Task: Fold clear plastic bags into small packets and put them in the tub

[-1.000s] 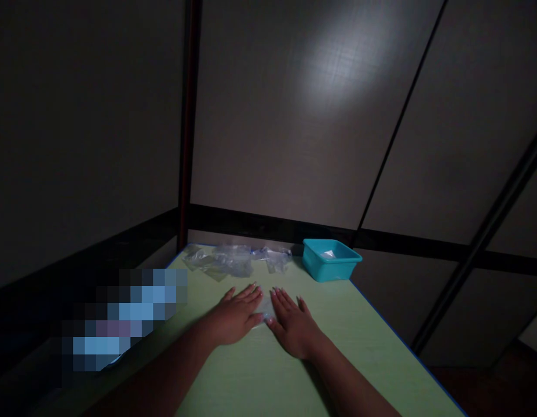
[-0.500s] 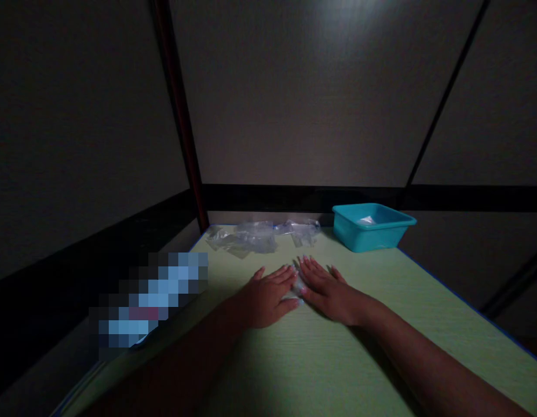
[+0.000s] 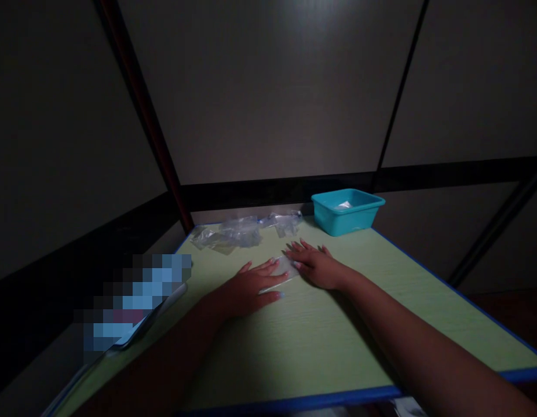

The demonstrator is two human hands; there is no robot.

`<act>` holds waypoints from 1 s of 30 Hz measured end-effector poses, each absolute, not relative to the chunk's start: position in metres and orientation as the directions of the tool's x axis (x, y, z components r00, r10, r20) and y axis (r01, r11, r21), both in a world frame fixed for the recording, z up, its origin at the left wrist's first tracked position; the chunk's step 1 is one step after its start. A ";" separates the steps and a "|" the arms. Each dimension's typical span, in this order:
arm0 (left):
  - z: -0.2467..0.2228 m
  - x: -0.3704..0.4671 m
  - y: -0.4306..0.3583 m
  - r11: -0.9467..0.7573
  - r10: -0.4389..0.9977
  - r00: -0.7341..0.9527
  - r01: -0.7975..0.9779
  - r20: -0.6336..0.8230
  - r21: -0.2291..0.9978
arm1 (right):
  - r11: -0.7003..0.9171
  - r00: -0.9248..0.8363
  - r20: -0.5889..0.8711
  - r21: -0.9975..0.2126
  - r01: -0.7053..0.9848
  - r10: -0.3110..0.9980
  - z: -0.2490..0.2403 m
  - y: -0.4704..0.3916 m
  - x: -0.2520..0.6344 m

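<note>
A small clear plastic bag (image 3: pixel 278 272) lies flat on the pale green tabletop (image 3: pixel 303 341). My left hand (image 3: pixel 253 286) rests palm down over the bag's left part, fingers stretched out and apart. On the bag's right end lies my right hand (image 3: pixel 318 265), also palm down with its fingers extended. Between the two hands the middle of the bag shows; its ends are hidden under the fingers. Beyond my hands, several crumpled clear plastic bags (image 3: pixel 240 231) lie near the table's far edge.
A turquoise plastic basin (image 3: pixel 346 220) stands at the far right corner, with a piece of clear plastic (image 3: pixel 344 205) inside. A blurred-out bluish object (image 3: pixel 142 301) lies along the left edge. Blue edging (image 3: pixel 329 399) borders the table, and walls rise behind and to the left.
My hands have moved apart, so more of the bag shows between them. The camera view has shifted and tilted, bringing the table's near edge into sight.
</note>
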State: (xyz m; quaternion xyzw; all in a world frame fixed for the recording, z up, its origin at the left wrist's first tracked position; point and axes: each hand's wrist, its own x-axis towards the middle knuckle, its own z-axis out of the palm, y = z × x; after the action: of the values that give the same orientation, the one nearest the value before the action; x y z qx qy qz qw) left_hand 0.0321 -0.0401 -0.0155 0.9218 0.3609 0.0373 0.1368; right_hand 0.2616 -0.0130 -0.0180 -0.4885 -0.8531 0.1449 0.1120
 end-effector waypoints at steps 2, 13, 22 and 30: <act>-0.014 0.032 -0.041 -0.701 0.674 0.738 0.652 -0.029 0.288 | 0.484 -0.495 0.080 -0.390 0.783 0.865 -0.016 -0.014 0.261; -0.012 0.033 -0.043 -0.717 0.672 0.736 0.618 0.084 0.322 | 0.499 -0.544 -0.003 -0.394 0.772 0.839 -0.017 -0.015 0.263; -0.026 0.023 -0.024 -0.560 0.827 0.506 0.782 0.245 0.274 | 0.459 -0.500 -0.020 -0.367 0.809 0.866 -0.016 -0.016 0.264; -0.022 0.025 -0.028 -0.630 0.763 0.643 0.718 0.062 0.296 | 0.445 -0.486 0.004 -0.408 0.797 0.874 -0.011 -0.017 0.263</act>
State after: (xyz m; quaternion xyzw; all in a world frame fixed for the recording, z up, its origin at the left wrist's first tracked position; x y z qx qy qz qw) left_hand 0.0249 -0.0283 -0.0219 0.8981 0.4125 0.0910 0.1228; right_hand 0.2629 -0.0175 -0.0111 -0.4956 -0.8432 0.1785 0.1076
